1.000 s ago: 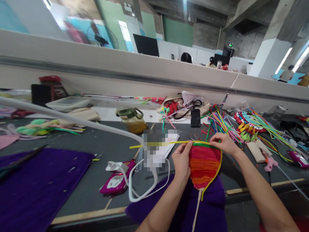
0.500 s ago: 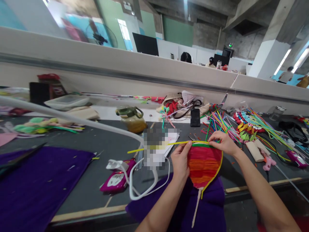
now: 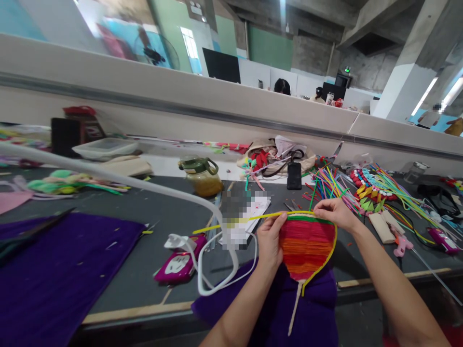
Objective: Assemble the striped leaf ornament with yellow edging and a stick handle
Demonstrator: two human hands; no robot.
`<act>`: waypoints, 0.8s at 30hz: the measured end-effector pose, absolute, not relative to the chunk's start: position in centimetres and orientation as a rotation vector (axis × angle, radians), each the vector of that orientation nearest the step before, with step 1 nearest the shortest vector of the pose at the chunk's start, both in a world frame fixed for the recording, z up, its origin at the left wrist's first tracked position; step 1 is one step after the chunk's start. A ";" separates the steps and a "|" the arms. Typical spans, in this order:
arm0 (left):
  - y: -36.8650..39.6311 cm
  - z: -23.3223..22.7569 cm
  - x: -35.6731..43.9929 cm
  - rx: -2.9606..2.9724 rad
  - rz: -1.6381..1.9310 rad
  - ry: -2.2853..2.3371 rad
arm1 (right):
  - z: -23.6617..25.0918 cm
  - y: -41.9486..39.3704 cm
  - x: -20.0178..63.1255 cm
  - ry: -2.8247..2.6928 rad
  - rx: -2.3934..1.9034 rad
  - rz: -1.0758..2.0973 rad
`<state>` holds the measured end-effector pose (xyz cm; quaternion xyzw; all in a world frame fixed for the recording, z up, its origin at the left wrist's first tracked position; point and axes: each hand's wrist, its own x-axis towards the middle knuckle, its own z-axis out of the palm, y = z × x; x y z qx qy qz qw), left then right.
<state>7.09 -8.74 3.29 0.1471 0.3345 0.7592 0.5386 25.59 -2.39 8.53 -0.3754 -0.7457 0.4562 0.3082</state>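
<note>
A fan-shaped craft piece with red and orange rows, a green band on top and a pale stem is held up in front of me. Along its top and right edges runs a yellow pipe cleaner, whose loose end sticks out far to the left. My left hand is closed on the piece's left side, thumb at the top corner by the pipe cleaner. At the upper right corner, my right hand pinches the pipe cleaner against the rim. Its fingertips are partly hidden. Purple cloth lies below.
A white cable-like tube arches in from the left and loops beside my left forearm. Bundles of coloured pipe cleaners, a pink glue gun and a phone lie beyond. Left are a green-lidded jug and a magenta packet.
The camera view has shifted slightly, so the surroundings sit a little further right. Both hands keep nearly the same hold on the craft piece and yellow pipe cleaner.
</note>
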 end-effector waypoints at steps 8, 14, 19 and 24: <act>-8.7 3.6 6.7 0.312 1.797 0.763 | 8.9 -2.9 25.4 -2.034 -0.987 1.101; -8.2 3.1 6.6 0.298 1.766 0.763 | 9.2 -3.7 25.0 -2.170 -0.972 0.759; -7.7 2.7 6.6 0.338 1.723 0.801 | 8.4 -4.2 25.0 -2.131 -0.979 0.644; -7.6 3.4 6.0 0.463 1.611 0.883 | 8.0 -3.8 25.0 -1.994 -1.083 0.838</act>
